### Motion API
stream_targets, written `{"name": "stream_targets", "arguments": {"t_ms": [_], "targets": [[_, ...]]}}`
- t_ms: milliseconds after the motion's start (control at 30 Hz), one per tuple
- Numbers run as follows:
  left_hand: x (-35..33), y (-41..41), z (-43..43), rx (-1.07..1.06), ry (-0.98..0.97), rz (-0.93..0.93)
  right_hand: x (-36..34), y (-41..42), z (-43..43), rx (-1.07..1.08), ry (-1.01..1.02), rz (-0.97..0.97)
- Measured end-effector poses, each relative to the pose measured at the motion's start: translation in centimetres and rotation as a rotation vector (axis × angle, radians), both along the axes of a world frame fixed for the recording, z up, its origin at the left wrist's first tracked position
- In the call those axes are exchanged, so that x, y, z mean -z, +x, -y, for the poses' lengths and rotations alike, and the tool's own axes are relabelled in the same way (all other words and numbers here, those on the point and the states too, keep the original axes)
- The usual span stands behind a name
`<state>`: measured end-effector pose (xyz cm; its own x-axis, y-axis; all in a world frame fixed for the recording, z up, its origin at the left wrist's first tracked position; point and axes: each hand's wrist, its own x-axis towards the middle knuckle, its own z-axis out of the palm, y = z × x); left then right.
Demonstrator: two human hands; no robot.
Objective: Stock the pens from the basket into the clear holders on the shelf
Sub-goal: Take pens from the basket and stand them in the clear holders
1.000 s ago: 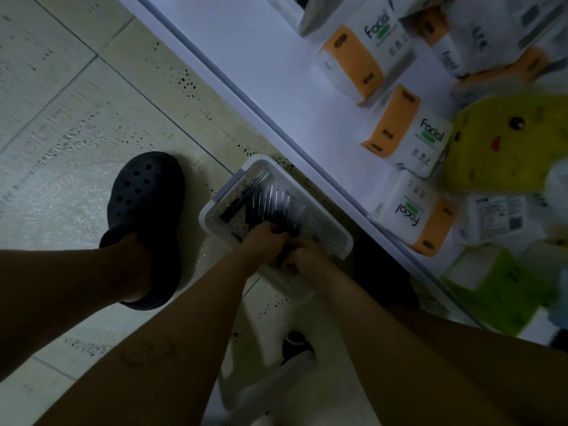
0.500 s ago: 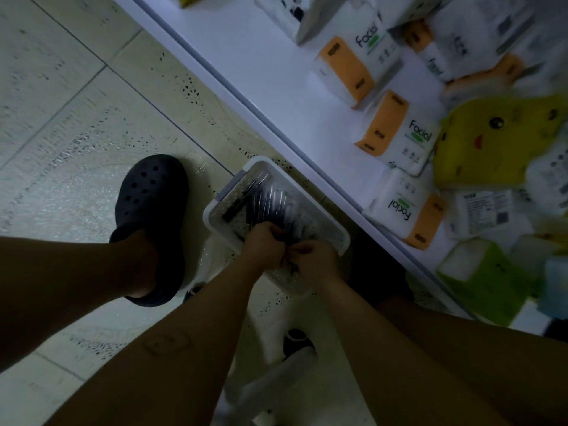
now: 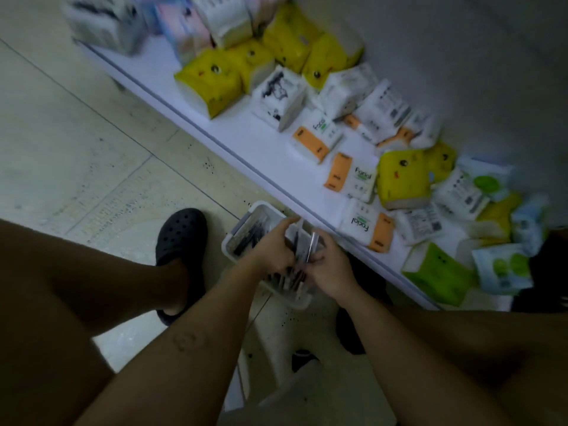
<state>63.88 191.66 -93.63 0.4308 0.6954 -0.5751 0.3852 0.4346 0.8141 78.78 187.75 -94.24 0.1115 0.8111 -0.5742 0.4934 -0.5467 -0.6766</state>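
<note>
I see a black clog on the floor at left, the basket just beside it. Left hand and right hand both clasp bunched pens over the basket. Tissue packs crowd the shelf on the right.

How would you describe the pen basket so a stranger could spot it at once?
Find the long white shelf stacked with tissue packs. On the tiled floor by its front edge, beside a dark perforated clog, sits a white rectangular plastic basket. Unlike everything nearby, it holds dark pens.
</note>
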Motion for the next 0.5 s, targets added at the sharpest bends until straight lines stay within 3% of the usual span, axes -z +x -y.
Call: {"name": "stream_targets", "arguments": {"t_ms": [300, 500], "targets": [[-12.3, -0.1, 0.6, 0.019, 0.179, 0.111, -11.2, 0.5, 1.3, 0.122, 0.342, -0.012], [-19.3, 1.3, -0.5, -0.062, 0.430, 0.166, -18.4, 0.8, 2.1, 0.216, 0.575, -0.101]]}}
